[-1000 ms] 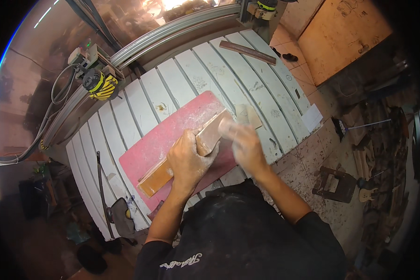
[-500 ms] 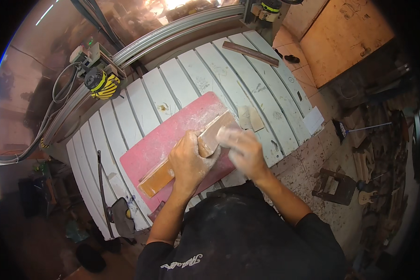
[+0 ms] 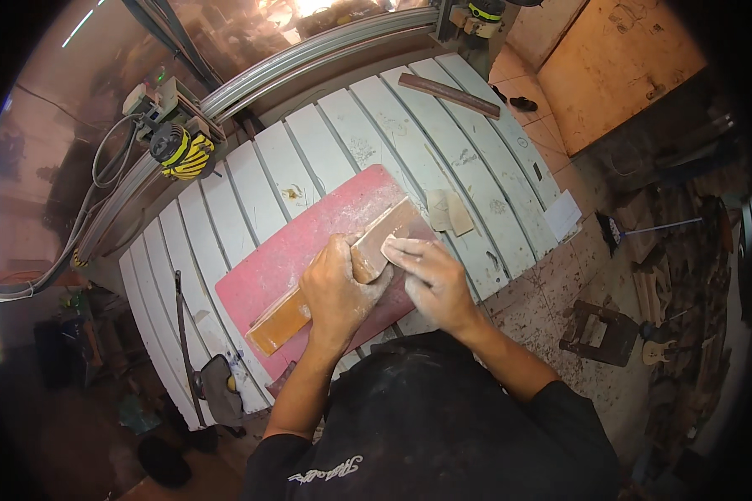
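A long brown wooden piece (image 3: 280,324), pale with dust, lies slantwise over a pink mat (image 3: 267,263). My left hand (image 3: 336,288) is wrapped round its middle, thumb toward the far end. At that far end, the fingers of my right hand (image 3: 434,280) pinch a small pale piece of sandpaper (image 3: 388,245) against the wood's edge; most of it is hidden under the fingertips. Two tan pieces of sandpaper (image 3: 449,211) lie just beyond the right hand, beside the mat. White dust coats my fingers and parts of the mat.
The white slatted table (image 3: 259,179) carries a dark wooden strip (image 3: 449,96) at the far right and a white sheet (image 3: 562,215) at its right corner. A long dark metal bar (image 3: 184,342) lies left. A metal rail with a yellow-black machine head (image 3: 182,153) runs along the back.
My right hand, blurred before, has shifted slightly down and toward me along the wood's edge. My left hand and the wooden piece have hardly moved.
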`<move>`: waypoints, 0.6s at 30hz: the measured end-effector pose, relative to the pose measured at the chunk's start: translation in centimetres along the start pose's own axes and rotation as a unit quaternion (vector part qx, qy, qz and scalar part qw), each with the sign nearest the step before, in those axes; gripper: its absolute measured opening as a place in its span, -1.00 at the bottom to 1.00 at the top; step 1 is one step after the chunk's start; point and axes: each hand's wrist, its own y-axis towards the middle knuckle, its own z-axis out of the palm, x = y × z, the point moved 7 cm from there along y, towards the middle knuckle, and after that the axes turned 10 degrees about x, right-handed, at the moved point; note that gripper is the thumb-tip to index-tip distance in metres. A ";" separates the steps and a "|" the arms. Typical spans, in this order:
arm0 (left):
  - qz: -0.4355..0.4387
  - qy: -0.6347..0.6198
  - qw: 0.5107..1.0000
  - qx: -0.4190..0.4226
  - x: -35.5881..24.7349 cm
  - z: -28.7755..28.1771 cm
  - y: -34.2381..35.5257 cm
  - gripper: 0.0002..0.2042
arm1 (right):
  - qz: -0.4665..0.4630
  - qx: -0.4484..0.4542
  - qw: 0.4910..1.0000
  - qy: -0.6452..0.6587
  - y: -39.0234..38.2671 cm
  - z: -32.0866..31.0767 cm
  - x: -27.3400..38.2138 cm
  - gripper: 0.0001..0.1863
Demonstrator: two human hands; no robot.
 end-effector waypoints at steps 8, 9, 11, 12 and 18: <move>0.023 0.008 1.000 -0.011 -0.2 -0.1 -0.2 -0.46 | -0.016 -0.019 1.000 -0.007 -0.1 -0.1 -0.5 -0.50; 0.021 0.008 1.000 -0.012 -0.3 0.0 -0.2 -0.46 | -0.016 -0.017 1.000 -0.007 0.2 -0.6 -1.8 -0.50; 0.044 0.032 0.998 -0.015 -0.9 0.2 -0.2 -0.45 | 0.054 -0.064 0.987 -0.138 0.8 -2.2 -4.5 -0.44; 0.044 0.034 0.998 -0.017 -0.9 0.1 -0.2 -0.45 | 0.042 -0.072 0.986 -0.142 0.8 -2.0 -3.9 -0.44; 0.025 0.022 0.999 -0.011 -0.8 0.0 -0.3 -0.46 | 0.019 -0.025 0.997 -0.068 0.7 -1.5 -3.5 -0.46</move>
